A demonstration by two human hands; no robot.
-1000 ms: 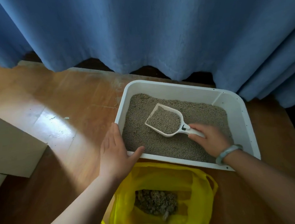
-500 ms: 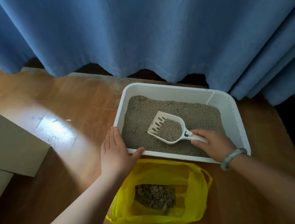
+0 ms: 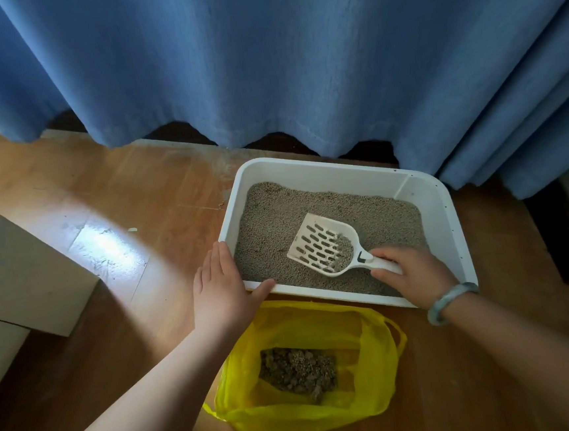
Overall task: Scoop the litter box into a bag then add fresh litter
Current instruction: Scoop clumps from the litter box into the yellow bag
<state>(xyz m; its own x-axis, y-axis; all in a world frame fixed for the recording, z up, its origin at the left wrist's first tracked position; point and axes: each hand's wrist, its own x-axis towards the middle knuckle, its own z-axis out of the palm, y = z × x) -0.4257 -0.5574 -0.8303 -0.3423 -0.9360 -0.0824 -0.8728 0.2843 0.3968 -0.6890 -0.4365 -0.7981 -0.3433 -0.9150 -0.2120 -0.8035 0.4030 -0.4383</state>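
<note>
A white litter box (image 3: 448, 214) holding grey litter (image 3: 270, 223) stands on the wooden floor. My right hand (image 3: 415, 274) grips the handle of a white slotted scoop (image 3: 321, 243) held over the litter; only a small heap of litter lies near the scoop's neck. My left hand (image 3: 222, 286) rests flat against the box's near left corner, thumb on the front rim. An open yellow plastic bag (image 3: 373, 379) lies in front of the box with dark clumps (image 3: 298, 372) inside.
A blue curtain (image 3: 263, 62) hangs right behind the box. A beige cardboard box (image 3: 16, 273) sits on the floor at the left. Dark furniture edges show at the far right.
Most of the litter has sifted out through the scoop's slots, leaving a small heap by the handle. The left hand stays on the box corner.
</note>
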